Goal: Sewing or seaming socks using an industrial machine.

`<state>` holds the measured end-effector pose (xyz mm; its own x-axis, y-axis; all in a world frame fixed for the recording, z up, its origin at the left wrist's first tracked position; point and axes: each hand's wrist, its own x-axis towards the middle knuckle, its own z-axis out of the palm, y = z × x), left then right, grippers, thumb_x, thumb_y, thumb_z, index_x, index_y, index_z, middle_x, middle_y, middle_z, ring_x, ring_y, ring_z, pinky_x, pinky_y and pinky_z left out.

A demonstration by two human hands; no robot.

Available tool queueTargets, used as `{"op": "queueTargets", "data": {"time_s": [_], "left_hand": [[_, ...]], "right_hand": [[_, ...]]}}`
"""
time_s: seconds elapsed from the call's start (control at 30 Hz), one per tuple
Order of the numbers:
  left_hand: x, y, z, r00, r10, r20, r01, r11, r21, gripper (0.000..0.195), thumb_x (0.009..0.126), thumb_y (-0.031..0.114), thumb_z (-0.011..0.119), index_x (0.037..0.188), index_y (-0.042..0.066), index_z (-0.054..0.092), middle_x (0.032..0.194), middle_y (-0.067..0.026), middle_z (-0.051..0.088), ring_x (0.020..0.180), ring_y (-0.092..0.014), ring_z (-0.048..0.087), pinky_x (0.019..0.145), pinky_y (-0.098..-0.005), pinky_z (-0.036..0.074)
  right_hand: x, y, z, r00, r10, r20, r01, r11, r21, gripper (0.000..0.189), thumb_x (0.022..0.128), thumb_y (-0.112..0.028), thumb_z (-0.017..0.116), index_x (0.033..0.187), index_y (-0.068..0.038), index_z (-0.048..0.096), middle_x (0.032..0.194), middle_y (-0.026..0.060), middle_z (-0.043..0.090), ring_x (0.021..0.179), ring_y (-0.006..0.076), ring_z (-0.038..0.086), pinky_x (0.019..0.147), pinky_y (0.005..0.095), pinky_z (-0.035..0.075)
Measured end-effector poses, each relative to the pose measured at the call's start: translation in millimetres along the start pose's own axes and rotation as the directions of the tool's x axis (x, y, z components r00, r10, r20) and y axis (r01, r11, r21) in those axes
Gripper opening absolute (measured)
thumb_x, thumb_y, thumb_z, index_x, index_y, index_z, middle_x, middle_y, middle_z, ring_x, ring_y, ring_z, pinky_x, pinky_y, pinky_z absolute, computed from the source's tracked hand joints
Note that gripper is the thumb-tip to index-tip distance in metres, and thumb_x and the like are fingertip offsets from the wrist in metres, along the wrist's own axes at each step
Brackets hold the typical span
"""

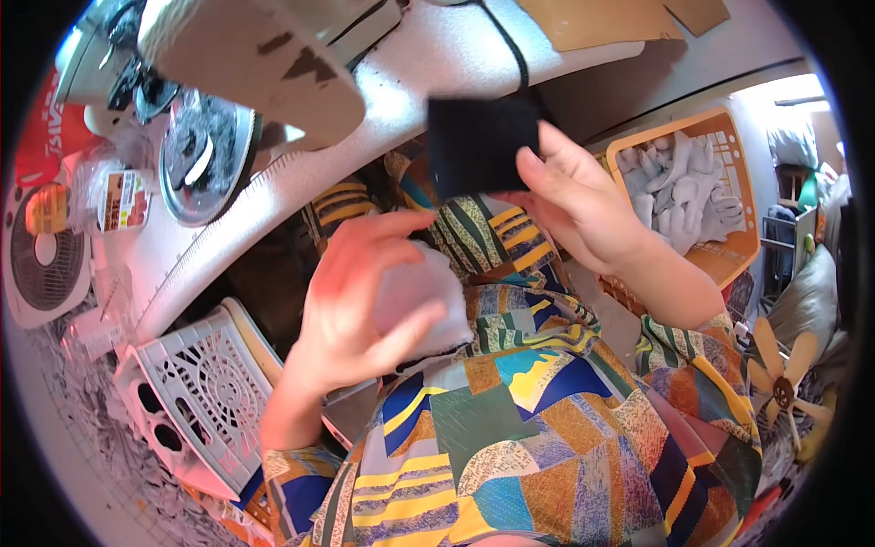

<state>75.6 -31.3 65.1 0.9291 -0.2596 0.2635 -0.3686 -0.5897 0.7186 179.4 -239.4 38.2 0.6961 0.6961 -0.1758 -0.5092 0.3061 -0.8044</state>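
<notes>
My right hand (581,198) grips a flat black piece, apparently fabric (478,147), by its right edge, thumb on top. The piece is held up over my lap near the table edge. To its lower left is my left hand (362,294), slightly blurred, its fingers apart and gripping nothing that I can see. Behind those fingers a whitish piece of cloth (448,301) rests at my lap; the hand hides its left part, and I cannot tell whether they touch. A multicoloured patchwork-print garment (485,424) covers my body and legs.
A sewing machine (273,61) stands on the white table (403,89), which has a ruler scale along its edge. A round lidded container (205,164) is at left. An orange basket (742,225) of grey-white pieces stands right, a grey plastic basket (212,390) lower left, a fan (783,390) lower right.
</notes>
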Motion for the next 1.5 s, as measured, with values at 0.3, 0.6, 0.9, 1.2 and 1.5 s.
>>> {"op": "queueTargets", "data": {"time_s": [0.3,0.6,0.9,1.2,1.5], "left_hand": [[-41.9,-25.0,-0.3,0.93,-0.234,0.283,0.267,0.96,-0.086,0.017,0.074,0.006,0.065,0.09,0.0,0.058,0.077,-0.0105,0.056,0.072,-0.028,0.058,0.062,-0.0366,0.046],[5.4,-6.8,-11.0,0.931,-0.357,0.072,0.352,0.831,-0.43,0.016,0.084,0.012,0.058,0.078,-0.001,0.051,0.066,-0.0059,0.051,0.061,-0.014,0.049,0.054,-0.0295,0.04],[-3.9,18.1,-50.0,0.927,0.338,0.16,-0.356,0.929,0.103,0.029,0.071,0.013,0.061,0.1,0.008,0.057,0.101,-0.0073,0.053,0.096,-0.029,0.05,0.08,-0.0405,0.038],[-25.3,40.9,-57.0,0.986,0.128,0.107,-0.16,0.91,0.383,0.019,0.06,0.024,0.063,0.077,0.018,0.059,0.095,-0.0024,0.057,0.114,-0.026,0.046,0.094,-0.0456,0.025],[-24.1,47.2,-54.6,0.97,0.069,0.233,-0.189,0.816,0.546,0.014,0.063,0.024,0.062,0.074,0.02,0.054,0.108,-0.0034,0.059,0.121,-0.03,0.043,0.094,-0.0452,0.027]], "right_hand": [[-24.7,-9.6,21.8,0.869,-0.041,0.492,0.441,0.513,-0.736,0.097,0.069,-0.03,0.083,0.14,0.002,0.025,0.125,0.0155,0.05,0.111,0.0252,0.054,0.094,0.0336,0.042],[-20.3,-9.5,32.5,0.845,0.052,0.532,0.468,0.408,-0.784,0.049,0.074,-0.019,0.068,0.119,-0.008,0.052,0.113,0.0097,0.058,0.106,0.0256,0.055,0.093,0.0421,0.039],[-30.0,-55.1,57.8,0.906,0.149,0.396,0.169,0.731,-0.662,0.055,0.089,0.0,0.059,0.139,0.001,0.036,0.136,0.0152,0.046,0.122,0.0213,0.05,0.103,0.0321,0.039],[-3.7,-55.2,48.2,0.578,0.294,0.761,0.789,0.038,-0.614,0.047,0.078,-0.014,0.068,0.123,-0.01,0.052,0.117,0.0127,0.059,0.094,0.028,0.065,0.078,0.0343,0.049],[3.4,-57.8,71.6,0.642,0.346,0.684,0.748,-0.086,-0.658,0.028,0.074,-0.038,0.07,0.087,-0.017,0.057,0.072,-0.0013,0.059,0.057,0.02,0.054,0.061,0.0335,0.038]]}}
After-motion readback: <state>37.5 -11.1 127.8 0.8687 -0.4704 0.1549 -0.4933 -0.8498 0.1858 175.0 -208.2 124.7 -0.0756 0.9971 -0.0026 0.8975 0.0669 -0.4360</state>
